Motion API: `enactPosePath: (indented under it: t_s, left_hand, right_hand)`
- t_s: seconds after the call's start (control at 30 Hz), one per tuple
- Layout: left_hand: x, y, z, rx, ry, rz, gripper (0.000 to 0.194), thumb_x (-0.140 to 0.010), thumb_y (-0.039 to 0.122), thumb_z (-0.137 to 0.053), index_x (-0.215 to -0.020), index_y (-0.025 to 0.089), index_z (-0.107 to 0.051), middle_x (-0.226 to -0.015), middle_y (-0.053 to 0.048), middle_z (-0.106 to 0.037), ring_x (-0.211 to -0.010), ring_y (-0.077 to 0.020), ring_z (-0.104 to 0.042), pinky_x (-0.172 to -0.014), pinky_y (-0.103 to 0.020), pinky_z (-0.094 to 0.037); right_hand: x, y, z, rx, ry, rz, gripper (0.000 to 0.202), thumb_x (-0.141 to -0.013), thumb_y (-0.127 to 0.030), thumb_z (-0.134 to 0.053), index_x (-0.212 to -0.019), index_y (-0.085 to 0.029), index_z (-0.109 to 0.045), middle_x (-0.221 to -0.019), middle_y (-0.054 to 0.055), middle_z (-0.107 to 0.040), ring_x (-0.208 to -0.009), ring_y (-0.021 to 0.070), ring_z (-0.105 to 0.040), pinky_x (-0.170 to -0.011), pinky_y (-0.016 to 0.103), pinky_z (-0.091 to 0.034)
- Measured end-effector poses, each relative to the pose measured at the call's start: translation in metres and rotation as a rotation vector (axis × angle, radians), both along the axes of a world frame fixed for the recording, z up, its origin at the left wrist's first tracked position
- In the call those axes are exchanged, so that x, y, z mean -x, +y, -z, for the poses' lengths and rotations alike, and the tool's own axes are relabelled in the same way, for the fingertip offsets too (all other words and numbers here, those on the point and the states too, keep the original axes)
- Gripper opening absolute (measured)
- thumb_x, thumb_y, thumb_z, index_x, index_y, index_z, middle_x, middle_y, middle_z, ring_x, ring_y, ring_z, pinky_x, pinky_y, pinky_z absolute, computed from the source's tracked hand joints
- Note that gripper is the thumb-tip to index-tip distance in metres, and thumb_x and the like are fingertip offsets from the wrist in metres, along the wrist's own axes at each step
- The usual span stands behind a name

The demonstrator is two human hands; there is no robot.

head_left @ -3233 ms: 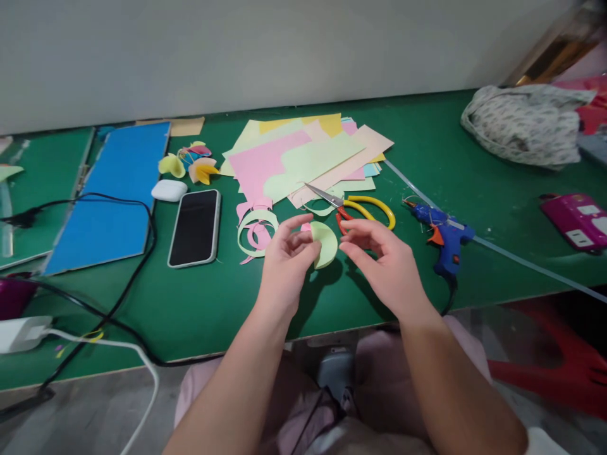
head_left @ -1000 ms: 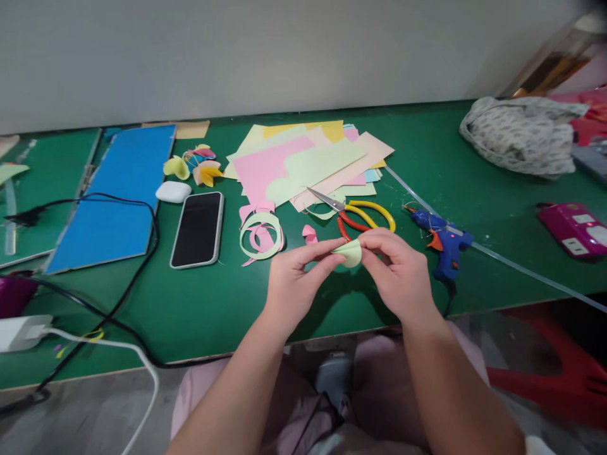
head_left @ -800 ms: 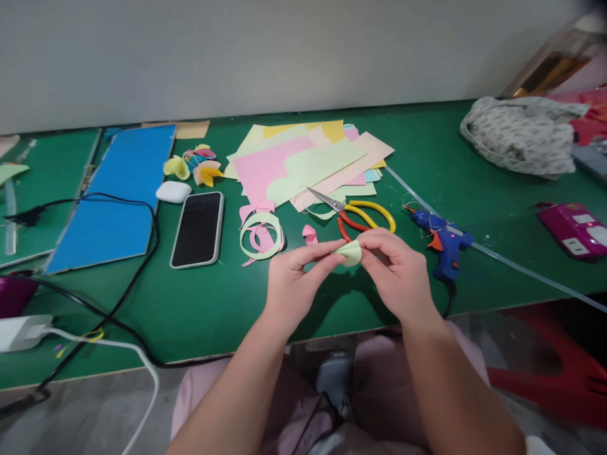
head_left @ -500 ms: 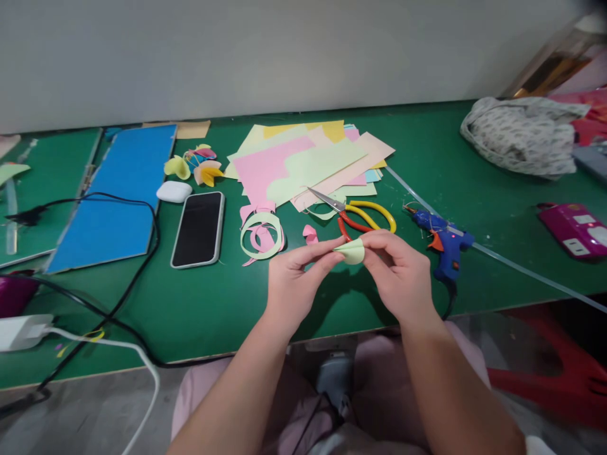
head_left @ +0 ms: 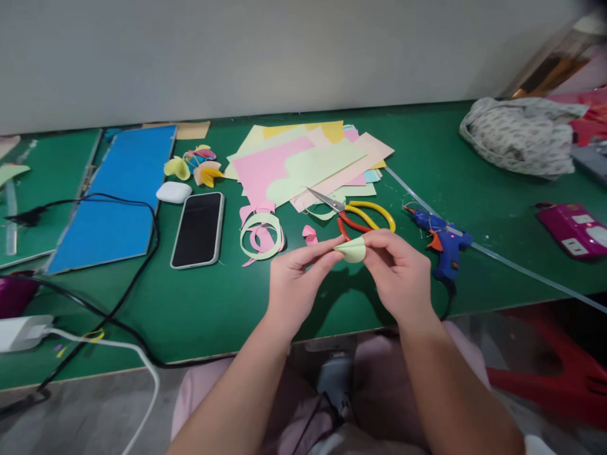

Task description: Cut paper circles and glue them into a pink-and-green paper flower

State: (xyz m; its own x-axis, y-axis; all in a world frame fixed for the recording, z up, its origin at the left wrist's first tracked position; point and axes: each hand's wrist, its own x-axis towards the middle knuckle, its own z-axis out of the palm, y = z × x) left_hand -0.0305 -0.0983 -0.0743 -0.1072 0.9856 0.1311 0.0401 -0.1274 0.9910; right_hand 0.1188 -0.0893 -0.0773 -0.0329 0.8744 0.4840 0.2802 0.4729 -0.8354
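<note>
Trousers of pale pink cloth (head_left: 208, 392) fill the bottom of my feed, below the front edge of a green-topped table (head_left: 227, 309). Over the table I see the bare left hand (head_left: 296, 281), thumb and forefinger pinched narrow on the pointed left end of a small light-green paper piece (head_left: 351, 251), folded, with a rounded lower edge. The bare right hand (head_left: 403, 272) grips the same piece at its right end, so the paper is held up between both hands.

Just beyond the fingers I have metal scissors with one red and one yellow handle (head_left: 340, 206), the red one partly hidden by the left hand. Near them lies a curled pink paper scrap (head_left: 310, 234); to its left, a light-green paper ring (head_left: 265, 218) over pink paper offcuts (head_left: 268, 239), then a dark-screened phone in a pale case (head_left: 198, 230). On the right I see a blue glue gun with an orange trigger (head_left: 443, 237) and, past it, a magenta plastic box (head_left: 573, 230).

Farther back, the scissor tips reach a loose pile of pastel paper sheets (head_left: 327, 161). Left of the pile sit small multicoloured paper petals (head_left: 207, 172) and a flat blue board (head_left: 114, 196). Behind everything I see a plain grey wall (head_left: 284, 57).
</note>
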Motion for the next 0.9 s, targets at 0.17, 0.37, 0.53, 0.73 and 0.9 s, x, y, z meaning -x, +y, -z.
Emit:
enactPosePath:
  t_s: [0.17,0.37,0.53,0.73,0.9]
  left_hand:
    - [0.0003,0.0001,0.0013,-0.027,-0.021,0.031,0.014,-0.076,0.026,-0.072,-0.089,0.027,-0.076,-0.088,0.001,-0.076,-0.081,-0.0164,-0.072,-0.074,-0.022,-0.058]
    - [0.0008,-0.0011,0.0020,-0.052,-0.032,0.045,0.014,-0.078,0.025,-0.071,-0.090,0.029,-0.076,-0.089,0.002,-0.076,-0.082,-0.0142,-0.072,-0.076,-0.019,-0.058]
    - [0.0002,-0.0018,0.0029,-0.047,-0.057,0.053,0.022,-0.077,0.024,-0.071,-0.098,0.031,-0.073,-0.097,0.003,-0.075,-0.085,-0.0125,-0.071,-0.078,-0.017,-0.057]
    - [0.0016,-0.0013,-0.0020,-0.105,-0.032,0.084,0.022,-0.078,0.019,-0.071,-0.093,0.034,-0.074,-0.095,0.008,-0.074,-0.088,-0.0086,-0.071,-0.081,-0.010,-0.054]
    - [0.0037,-0.0017,-0.0030,-0.112,-0.043,0.111,0.023,-0.078,0.018,-0.071,-0.093,0.035,-0.073,-0.095,0.009,-0.074,-0.087,-0.0083,-0.071,-0.080,-0.010,-0.054]
  right_hand:
    - [-0.0002,-0.0003,0.0003,0.015,0.018,-0.003,0.016,-0.085,-0.009,-0.058,-0.084,-0.024,-0.063,-0.081,-0.005,-0.065,-0.077,0.0085,-0.059,-0.071,0.019,-0.047]
    - [-0.0008,-0.0008,-0.0001,0.020,0.022,-0.011,0.016,-0.085,-0.008,-0.058,-0.083,-0.024,-0.064,-0.082,-0.005,-0.065,-0.077,0.0080,-0.059,-0.071,0.018,-0.048]
    - [-0.0003,-0.0010,-0.0002,0.003,0.012,-0.007,0.017,-0.084,-0.008,-0.059,-0.083,-0.024,-0.065,-0.083,-0.005,-0.066,-0.079,0.0086,-0.061,-0.073,0.019,-0.049]
    - [0.0001,-0.0009,0.0005,-0.039,0.031,-0.014,0.018,-0.082,-0.006,-0.062,-0.081,-0.024,-0.065,-0.081,-0.005,-0.067,-0.078,0.0090,-0.062,-0.074,0.020,-0.049]
    - [0.0001,-0.0008,-0.0003,-0.050,0.056,-0.051,0.019,-0.081,-0.005,-0.063,-0.081,-0.024,-0.065,-0.080,-0.005,-0.066,-0.079,0.0091,-0.062,-0.075,0.020,-0.049]
